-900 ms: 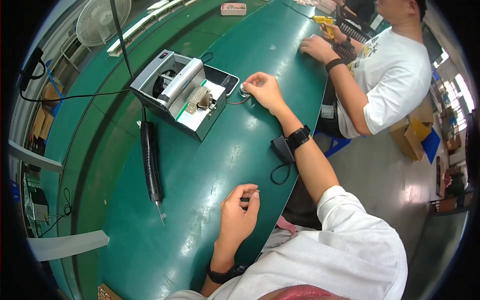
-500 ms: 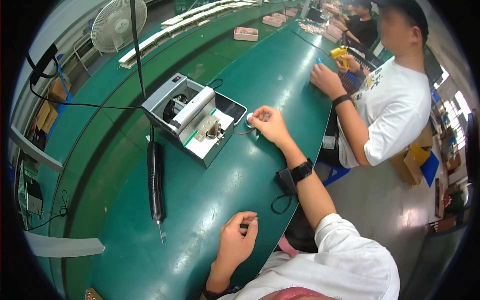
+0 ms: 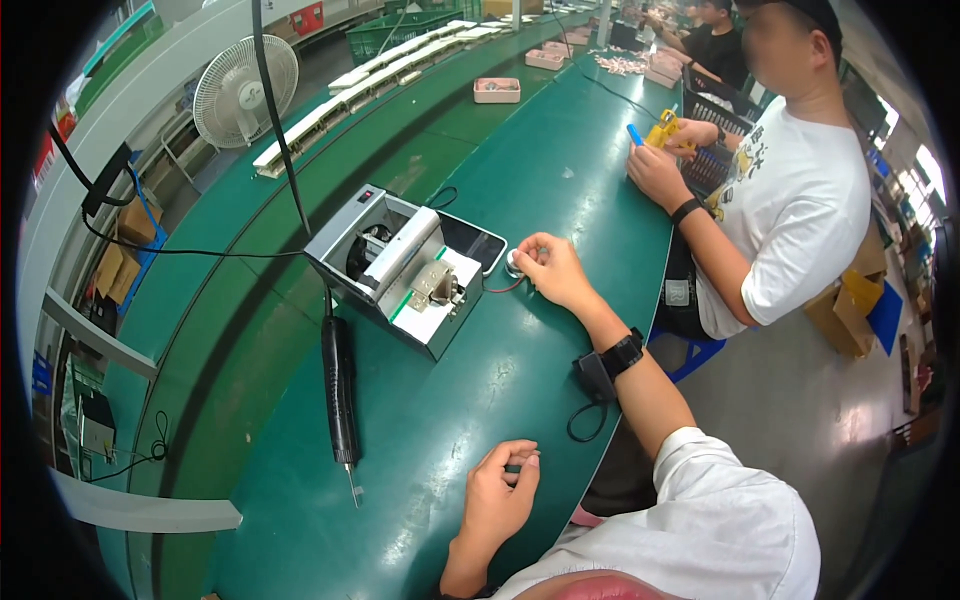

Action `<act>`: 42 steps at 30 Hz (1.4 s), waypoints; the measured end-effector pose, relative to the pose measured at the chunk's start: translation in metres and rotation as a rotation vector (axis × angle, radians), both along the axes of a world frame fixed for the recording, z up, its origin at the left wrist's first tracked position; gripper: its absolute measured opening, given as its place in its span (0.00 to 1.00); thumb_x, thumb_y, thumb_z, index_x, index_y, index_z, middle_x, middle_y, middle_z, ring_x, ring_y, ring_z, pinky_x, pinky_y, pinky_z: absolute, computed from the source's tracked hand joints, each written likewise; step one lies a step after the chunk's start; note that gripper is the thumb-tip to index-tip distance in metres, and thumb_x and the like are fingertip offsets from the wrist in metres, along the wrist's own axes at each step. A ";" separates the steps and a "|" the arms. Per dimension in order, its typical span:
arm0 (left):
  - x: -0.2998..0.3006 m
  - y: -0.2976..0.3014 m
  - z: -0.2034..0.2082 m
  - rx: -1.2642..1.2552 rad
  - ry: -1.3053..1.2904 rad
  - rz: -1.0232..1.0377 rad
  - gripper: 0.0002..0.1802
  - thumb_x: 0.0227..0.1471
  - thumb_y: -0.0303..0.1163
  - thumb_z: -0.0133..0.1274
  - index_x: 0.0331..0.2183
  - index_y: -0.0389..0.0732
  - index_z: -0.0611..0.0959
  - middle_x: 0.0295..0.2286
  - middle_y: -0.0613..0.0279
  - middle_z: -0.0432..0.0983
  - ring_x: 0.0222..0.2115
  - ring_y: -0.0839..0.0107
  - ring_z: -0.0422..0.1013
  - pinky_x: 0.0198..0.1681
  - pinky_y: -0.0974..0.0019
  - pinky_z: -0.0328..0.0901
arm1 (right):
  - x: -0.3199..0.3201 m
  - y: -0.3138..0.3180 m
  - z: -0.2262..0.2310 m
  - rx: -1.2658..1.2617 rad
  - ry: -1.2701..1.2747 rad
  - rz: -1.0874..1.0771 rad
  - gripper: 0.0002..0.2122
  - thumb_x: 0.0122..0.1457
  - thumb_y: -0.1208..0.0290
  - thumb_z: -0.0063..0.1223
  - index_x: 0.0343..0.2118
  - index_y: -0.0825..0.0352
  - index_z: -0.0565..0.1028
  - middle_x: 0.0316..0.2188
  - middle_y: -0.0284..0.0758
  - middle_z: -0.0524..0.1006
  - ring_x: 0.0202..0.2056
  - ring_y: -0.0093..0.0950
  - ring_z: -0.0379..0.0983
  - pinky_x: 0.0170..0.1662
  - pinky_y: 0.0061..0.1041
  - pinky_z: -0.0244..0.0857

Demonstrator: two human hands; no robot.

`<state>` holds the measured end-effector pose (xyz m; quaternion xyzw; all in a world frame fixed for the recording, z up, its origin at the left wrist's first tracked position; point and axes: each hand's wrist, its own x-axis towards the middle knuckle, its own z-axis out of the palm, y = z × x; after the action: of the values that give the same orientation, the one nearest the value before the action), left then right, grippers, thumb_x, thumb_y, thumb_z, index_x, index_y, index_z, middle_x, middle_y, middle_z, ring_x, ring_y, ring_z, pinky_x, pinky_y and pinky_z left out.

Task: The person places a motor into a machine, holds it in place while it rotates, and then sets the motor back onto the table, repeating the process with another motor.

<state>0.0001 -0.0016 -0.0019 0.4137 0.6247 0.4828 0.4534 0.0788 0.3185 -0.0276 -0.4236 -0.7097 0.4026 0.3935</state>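
My right hand [image 3: 556,272] is closed, its thumb and fingertips on a small round silver-white piece [image 3: 513,262] on the green table [image 3: 410,430]. A thin red wire runs from beside this piece toward a grey bench machine [image 3: 400,250]. That machine has an open top, a metal fixture on a white plate and a red switch; behind its right side lies a dark, rounded tray-like panel [image 3: 470,238]. Near the table's front edge, my left hand [image 3: 502,495] is loosely curled, with a gap between thumb and fingers and nothing visible in it.
A black electric screwdriver [image 3: 338,390] hangs bit-down left of the machine, near a black cable [image 3: 270,90]. At right, a co-worker holds a yellow tool [image 3: 660,130] and a blue piece [image 3: 634,134]. Pink trays [image 3: 497,91] and a white fan [image 3: 245,95] stand farther back.
The whole view has shifted, so the bench appears lower and farther right. Both my hands keep nearly the same pose. The co-worker's blue piece and yellow tool are closer together.
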 end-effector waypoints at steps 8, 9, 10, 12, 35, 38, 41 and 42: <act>-0.008 -0.005 -0.003 0.003 -0.057 -0.018 0.11 0.60 0.25 0.57 0.44 0.31 0.82 0.37 0.55 0.83 0.38 0.74 0.79 0.37 0.73 0.74 | -0.004 -0.001 -0.006 0.013 -0.058 -0.029 0.10 0.59 0.68 0.62 0.31 0.72 0.79 0.20 0.30 0.76 0.22 0.17 0.68 0.26 0.23 0.64; -0.008 -0.004 -0.003 0.007 -0.060 -0.015 0.11 0.60 0.25 0.57 0.44 0.31 0.82 0.37 0.55 0.83 0.38 0.74 0.79 0.37 0.73 0.74 | -0.005 0.001 -0.007 0.017 -0.061 -0.027 0.10 0.59 0.68 0.62 0.31 0.72 0.79 0.20 0.30 0.76 0.22 0.17 0.68 0.26 0.23 0.64; -0.009 -0.003 -0.004 0.010 -0.066 -0.018 0.11 0.60 0.25 0.57 0.44 0.30 0.81 0.37 0.55 0.83 0.38 0.74 0.79 0.38 0.72 0.75 | -0.005 0.003 -0.008 0.021 -0.031 -0.016 0.10 0.59 0.68 0.62 0.31 0.72 0.79 0.20 0.30 0.76 0.22 0.17 0.68 0.26 0.22 0.64; -0.010 -0.001 -0.004 0.013 -0.079 -0.026 0.12 0.60 0.25 0.56 0.45 0.30 0.81 0.38 0.55 0.83 0.38 0.73 0.79 0.38 0.71 0.76 | -0.004 0.006 -0.012 0.025 0.028 0.005 0.10 0.59 0.68 0.62 0.31 0.72 0.79 0.20 0.30 0.76 0.22 0.17 0.67 0.26 0.22 0.64; -0.010 -0.001 -0.002 -0.018 -0.038 -0.039 0.12 0.61 0.25 0.56 0.45 0.30 0.81 0.39 0.55 0.83 0.38 0.73 0.79 0.39 0.71 0.75 | -0.003 0.005 -0.007 0.082 0.007 0.015 0.10 0.59 0.68 0.65 0.32 0.71 0.80 0.21 0.27 0.78 0.22 0.12 0.69 0.24 0.16 0.61; -0.011 0.000 -0.002 -0.023 -0.028 -0.038 0.12 0.61 0.26 0.56 0.45 0.30 0.81 0.39 0.55 0.83 0.38 0.73 0.79 0.39 0.71 0.75 | -0.003 0.004 -0.004 0.105 -0.018 -0.002 0.10 0.59 0.68 0.65 0.32 0.71 0.81 0.21 0.27 0.78 0.22 0.12 0.69 0.24 0.16 0.61; -0.011 0.000 -0.003 -0.029 -0.020 -0.033 0.12 0.61 0.26 0.56 0.45 0.30 0.81 0.38 0.55 0.83 0.38 0.73 0.79 0.39 0.71 0.75 | -0.002 0.003 -0.003 0.125 -0.025 -0.019 0.10 0.59 0.68 0.65 0.32 0.71 0.81 0.20 0.27 0.78 0.21 0.12 0.68 0.24 0.17 0.61; -0.010 -0.001 -0.003 -0.028 -0.021 -0.035 0.12 0.61 0.26 0.56 0.45 0.30 0.81 0.38 0.55 0.83 0.38 0.73 0.79 0.39 0.71 0.75 | 0.000 0.002 -0.004 0.136 -0.039 -0.024 0.10 0.59 0.68 0.65 0.32 0.71 0.81 0.20 0.27 0.78 0.21 0.12 0.68 0.24 0.17 0.61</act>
<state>-0.0098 -0.0026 -0.0050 0.4130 0.6192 0.4704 0.4741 0.0784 0.3208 -0.0313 -0.4119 -0.7379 0.3404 0.4122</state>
